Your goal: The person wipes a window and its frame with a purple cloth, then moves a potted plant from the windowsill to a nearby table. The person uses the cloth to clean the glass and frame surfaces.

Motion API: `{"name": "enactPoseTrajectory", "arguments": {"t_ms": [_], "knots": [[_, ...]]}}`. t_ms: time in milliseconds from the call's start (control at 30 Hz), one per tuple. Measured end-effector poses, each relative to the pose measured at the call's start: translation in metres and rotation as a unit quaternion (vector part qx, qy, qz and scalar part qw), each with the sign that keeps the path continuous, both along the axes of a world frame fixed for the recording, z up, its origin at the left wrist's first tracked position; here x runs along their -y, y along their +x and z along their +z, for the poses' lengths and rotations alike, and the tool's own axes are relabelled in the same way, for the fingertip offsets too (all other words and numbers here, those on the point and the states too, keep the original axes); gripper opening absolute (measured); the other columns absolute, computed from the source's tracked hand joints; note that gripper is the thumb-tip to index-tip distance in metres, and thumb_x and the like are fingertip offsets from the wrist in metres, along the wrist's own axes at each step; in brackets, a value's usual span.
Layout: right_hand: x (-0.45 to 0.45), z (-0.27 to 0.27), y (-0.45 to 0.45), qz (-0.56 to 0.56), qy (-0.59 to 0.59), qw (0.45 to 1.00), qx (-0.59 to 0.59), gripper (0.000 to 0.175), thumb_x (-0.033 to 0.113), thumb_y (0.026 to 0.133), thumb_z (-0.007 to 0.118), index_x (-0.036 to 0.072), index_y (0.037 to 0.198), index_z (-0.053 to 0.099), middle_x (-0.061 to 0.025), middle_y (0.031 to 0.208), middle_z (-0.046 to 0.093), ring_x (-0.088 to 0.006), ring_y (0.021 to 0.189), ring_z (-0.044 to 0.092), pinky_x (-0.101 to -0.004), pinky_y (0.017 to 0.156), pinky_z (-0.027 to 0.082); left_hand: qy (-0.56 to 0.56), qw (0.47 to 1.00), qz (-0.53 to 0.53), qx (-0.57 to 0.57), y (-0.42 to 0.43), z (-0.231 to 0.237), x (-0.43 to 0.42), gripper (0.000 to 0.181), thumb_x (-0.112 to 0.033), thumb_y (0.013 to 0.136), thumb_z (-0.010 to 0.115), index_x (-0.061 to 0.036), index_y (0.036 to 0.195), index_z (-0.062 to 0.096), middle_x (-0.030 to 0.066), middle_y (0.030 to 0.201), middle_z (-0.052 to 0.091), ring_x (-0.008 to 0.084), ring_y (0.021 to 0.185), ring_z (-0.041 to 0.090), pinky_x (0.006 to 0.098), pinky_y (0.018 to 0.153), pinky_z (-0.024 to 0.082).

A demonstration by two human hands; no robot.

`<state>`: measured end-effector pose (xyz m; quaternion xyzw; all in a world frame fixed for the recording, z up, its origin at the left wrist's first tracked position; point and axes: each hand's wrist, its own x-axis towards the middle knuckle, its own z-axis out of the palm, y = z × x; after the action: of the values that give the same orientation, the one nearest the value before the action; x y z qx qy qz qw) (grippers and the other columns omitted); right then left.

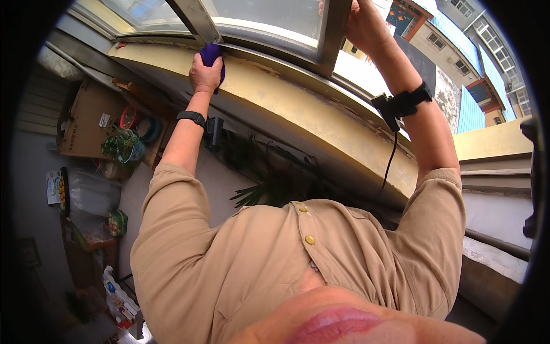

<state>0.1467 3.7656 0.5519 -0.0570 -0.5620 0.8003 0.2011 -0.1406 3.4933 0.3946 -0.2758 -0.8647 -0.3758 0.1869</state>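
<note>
My left hand [206, 74] grips a purple cloth [211, 55], bunched against the window's lower frame where it meets the yellow sill [266, 94]. At the top right, my right hand [365, 26] is at the outer edge of a metal-framed glass window sash [333, 43]; its fingertips are partly hidden behind the frame, and some show through the glass. Each wrist wears a black strap with a small device. From the device on the right wrist [386, 109], a black cable hangs down over the sill.
Peeling paint runs along the sill. Below it are dark leafy plants [253, 193]. At the left stand a cardboard box [86, 124], a potted plant [122, 146] and a clear plastic bag [92, 193]. Buildings with blue roofs [494, 81] show outside.
</note>
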Motion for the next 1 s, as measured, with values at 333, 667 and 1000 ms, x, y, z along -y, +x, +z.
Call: {"name": "enactPoseTrajectory", "arguments": {"t_ms": [333, 667, 1000], "knots": [[0.032, 0.019, 0.036, -0.075, 0.191, 0.977, -0.064, 0.061, 0.047, 0.089, 0.068, 0.002, 0.128, 0.057, -0.0064, 0.109, 0.065, -0.0163, 0.1, 0.061, -0.0328, 0.091, 0.048, 0.034, 0.999, -0.012, -0.007, -0.003, -0.009, -0.001, 0.051, -0.048, 0.074, 0.077, -0.0084, 0.103, 0.062, 0.0197, 0.096, 0.071, 0.0423, 0.09, 0.067, 0.0488, 0.081, 0.053], [0.023, 0.025, 0.052, -0.093, 0.277, 0.955, 0.047, 0.029, 0.02, 0.085, 0.078, 0.003, 0.105, 0.066, -0.0018, 0.096, 0.064, -0.0118, 0.088, 0.057, -0.0273, 0.079, 0.046, 0.003, 1.0, -0.003, -0.015, -0.012, -0.01, -0.001, 0.053, -0.05, 0.075, 0.076, -0.0075, 0.104, 0.063, 0.0218, 0.098, 0.071, 0.0432, 0.091, 0.067, 0.0492, 0.081, 0.053], [0.004, 0.032, 0.164, -0.11, 0.242, 0.959, 0.103, 0.058, 0.027, 0.085, 0.076, 0.001, 0.132, 0.052, -0.0111, 0.116, 0.061, -0.0207, 0.114, 0.058, -0.0344, 0.099, 0.045, 0.011, 0.999, -0.002, 0.03, 0.007, 0.005, 0.002, 0.05, -0.044, 0.075, 0.074, -0.0082, 0.104, 0.055, 0.0223, 0.096, 0.069, 0.0438, 0.089, 0.066, 0.0514, 0.08, 0.053]]}}
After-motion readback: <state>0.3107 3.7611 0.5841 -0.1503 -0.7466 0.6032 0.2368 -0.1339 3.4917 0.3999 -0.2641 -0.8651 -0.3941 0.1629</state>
